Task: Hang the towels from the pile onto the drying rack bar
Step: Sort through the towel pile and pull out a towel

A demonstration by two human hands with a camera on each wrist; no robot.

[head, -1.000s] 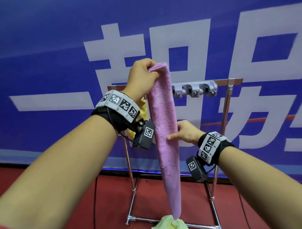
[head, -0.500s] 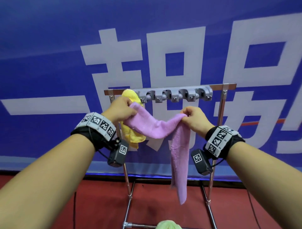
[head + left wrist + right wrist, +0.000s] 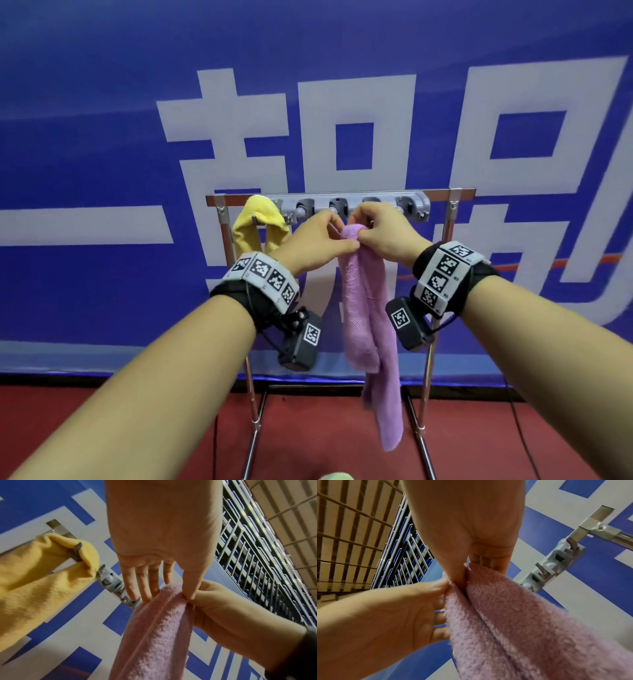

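A pink towel hangs folded in two, its fold bunched just below the grey hook strip on the rack's top bar. My left hand pinches the fold between thumb and fingers, and my right hand pinches the same fold from the right. In the left wrist view the pink towel sits under my thumb. The right wrist view shows the pink towel nipped by my thumb. A yellow towel hangs on the leftmost hook.
The rack's metal legs stand on a red floor before a blue banner wall. A light green towel of the pile peeks in at the bottom edge. Several hooks on the strip's right part are bare.
Both hands came together and rose to the hook strip. The pink towel, stretched between them half a second ago, is now doubled over with both ends hanging down.
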